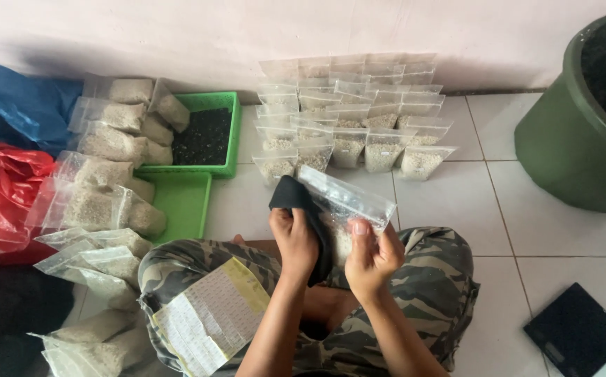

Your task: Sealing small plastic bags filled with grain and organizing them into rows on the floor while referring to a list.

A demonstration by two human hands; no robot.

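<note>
My right hand [371,257] grips a small clear zip bag [348,206] of pale grains, held tilted above my lap. My left hand [294,241] holds a black cloth [304,209] pressed against the bag's left side. Both hands meet over my crossed legs in camouflage trousers [428,279]. A sheet of small labels [208,314] rests on my left knee.
Rows of several filled small bags [352,119] lean against the wall ahead. Larger grain bags [107,181] pile at left beside two green trays [208,132]. A green tub [582,126] stands at right, a black scale [576,331] at lower right, red and blue plastic bags at far left.
</note>
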